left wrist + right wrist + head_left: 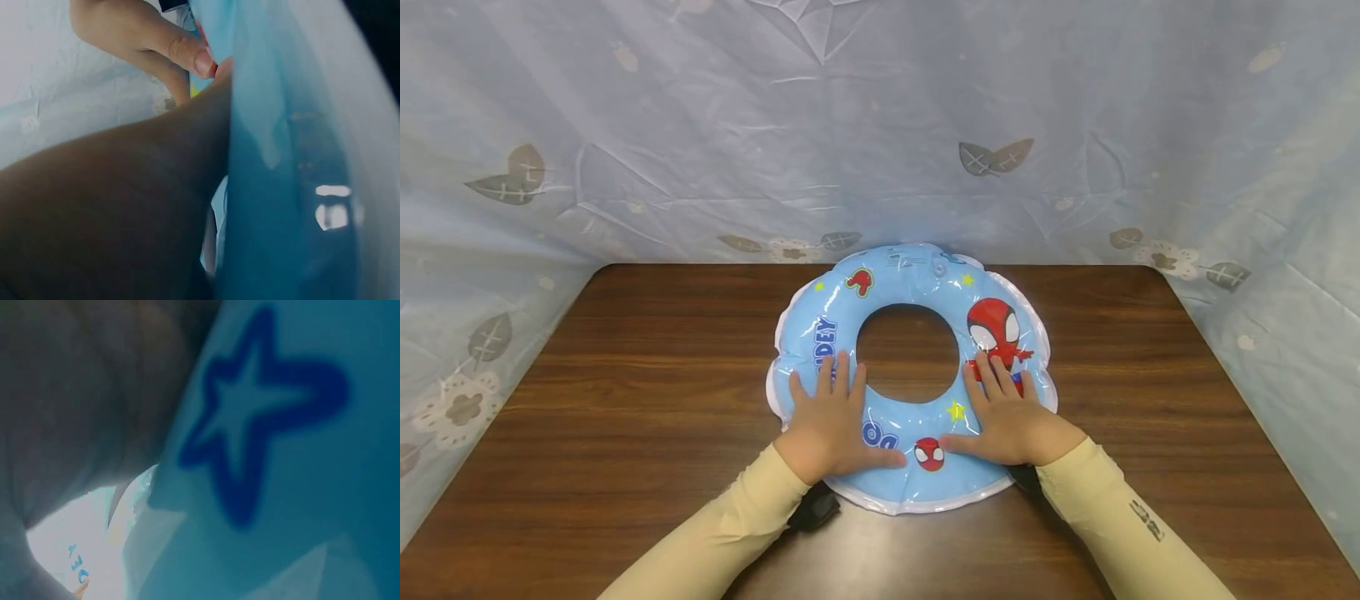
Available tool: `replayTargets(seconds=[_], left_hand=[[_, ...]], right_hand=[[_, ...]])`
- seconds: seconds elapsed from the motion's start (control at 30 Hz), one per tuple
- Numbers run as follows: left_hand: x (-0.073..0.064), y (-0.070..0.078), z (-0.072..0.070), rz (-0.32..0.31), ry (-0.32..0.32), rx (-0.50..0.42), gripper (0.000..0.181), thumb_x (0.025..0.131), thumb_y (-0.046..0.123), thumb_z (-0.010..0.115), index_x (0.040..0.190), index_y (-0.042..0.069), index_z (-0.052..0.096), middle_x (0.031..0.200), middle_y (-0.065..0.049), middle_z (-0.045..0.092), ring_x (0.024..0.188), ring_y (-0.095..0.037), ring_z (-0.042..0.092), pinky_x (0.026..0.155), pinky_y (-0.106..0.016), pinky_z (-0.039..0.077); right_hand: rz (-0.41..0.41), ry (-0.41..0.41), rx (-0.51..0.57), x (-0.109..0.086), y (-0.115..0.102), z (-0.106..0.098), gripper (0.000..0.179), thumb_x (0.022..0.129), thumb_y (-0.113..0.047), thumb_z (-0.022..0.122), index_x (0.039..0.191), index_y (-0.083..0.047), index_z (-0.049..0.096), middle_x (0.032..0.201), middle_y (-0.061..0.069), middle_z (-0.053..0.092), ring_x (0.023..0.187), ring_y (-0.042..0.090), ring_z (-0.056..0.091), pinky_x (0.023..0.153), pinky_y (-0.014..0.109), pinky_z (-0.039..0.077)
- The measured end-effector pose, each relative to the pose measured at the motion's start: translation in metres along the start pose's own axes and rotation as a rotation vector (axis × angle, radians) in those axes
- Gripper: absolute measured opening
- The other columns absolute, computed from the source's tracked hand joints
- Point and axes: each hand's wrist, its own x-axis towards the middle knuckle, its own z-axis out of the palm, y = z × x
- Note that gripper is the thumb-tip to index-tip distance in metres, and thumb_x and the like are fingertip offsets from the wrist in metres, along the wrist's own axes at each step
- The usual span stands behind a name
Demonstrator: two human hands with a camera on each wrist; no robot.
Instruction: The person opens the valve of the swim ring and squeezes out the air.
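A light blue inflatable swim ring [910, 279] with a white scalloped edge lies on the table, printed with red masked cartoon figures, yellow stars and blue lettering. My left hand [826, 427] rests on its near left part, fingers straight and spread, thumb toward the middle. On the near right part, beside a large red figure, lies my right hand [1011, 423], likewise with straight fingers. Both thumbs point at a small red masked face between them. The left wrist view shows the ring's glossy blue side [287, 162] up close; a blue-outlined star [250, 412] fills much of the right wrist view.
Under the ring is a dark brown wood-grain table [670, 358]. A pale curtain [880, 133] with leaves and flowers hangs behind its far edge and along both sides. Black straps or devices [814, 508] show beneath the wrists.
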Motion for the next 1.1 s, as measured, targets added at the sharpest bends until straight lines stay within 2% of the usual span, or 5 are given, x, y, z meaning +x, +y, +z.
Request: replayTargets(seconds=[0.2, 0.5, 0.7, 0.9, 1.1], left_hand=[[0.002, 0.0, 0.003, 0.001, -0.018, 0.012, 0.134, 0.071, 0.089, 0.065, 0.165, 0.004, 0.019, 0.171, -0.024, 0.01, 0.156, -0.048, 0.009, 0.114, -0.08, 0.01], [0.005, -0.003, 0.006, 0.009, -0.075, -0.005, 0.133, 0.075, 0.09, 0.058, 0.166, 0.006, 0.01, 0.172, -0.023, 0.002, 0.157, -0.047, 0.001, 0.115, -0.08, 0.006], [0.004, -0.003, 0.006, 0.004, -0.09, -0.006, 0.133, 0.076, 0.09, 0.059, 0.166, 0.006, 0.008, 0.172, -0.023, 0.0, 0.157, -0.047, -0.001, 0.115, -0.079, 0.005], [0.005, -0.004, 0.007, 0.005, -0.09, 0.007, 0.134, 0.076, 0.091, 0.058, 0.166, 0.006, 0.007, 0.172, -0.023, 0.0, 0.157, -0.046, -0.002, 0.116, -0.079, 0.005], [0.005, -0.004, 0.005, 0.023, -0.049, 0.024, 0.133, 0.075, 0.091, 0.058, 0.166, 0.004, 0.013, 0.171, -0.024, 0.006, 0.157, -0.047, 0.005, 0.115, -0.079, 0.011]], right_hand=[[-0.011, 0.007, -0.004, 0.003, 0.004, 0.002, 0.124, 0.081, -0.08, 0.062, 0.165, -0.002, 0.014, 0.172, 0.023, 0.002, 0.156, 0.049, 0.001, 0.117, 0.076, -0.002], [-0.019, -0.016, 0.051, -0.006, -0.004, -0.01, 0.123, 0.082, -0.081, 0.06, 0.164, -0.001, 0.015, 0.171, 0.025, 0.006, 0.155, 0.051, 0.001, 0.115, 0.078, -0.002], [-0.011, -0.015, 0.04, -0.002, -0.001, -0.005, 0.123, 0.081, -0.081, 0.061, 0.165, -0.004, 0.015, 0.172, 0.022, 0.004, 0.157, 0.048, 0.0, 0.117, 0.076, -0.002], [-0.022, 0.014, 0.042, 0.001, 0.002, -0.001, 0.128, 0.077, -0.086, 0.06, 0.164, -0.001, 0.018, 0.172, 0.023, 0.007, 0.156, 0.049, 0.002, 0.116, 0.077, 0.0], [-0.035, 0.021, 0.017, -0.006, -0.006, -0.011, 0.121, 0.081, -0.078, 0.064, 0.163, 0.0, 0.022, 0.169, 0.027, 0.013, 0.154, 0.053, 0.009, 0.114, 0.079, 0.007]])
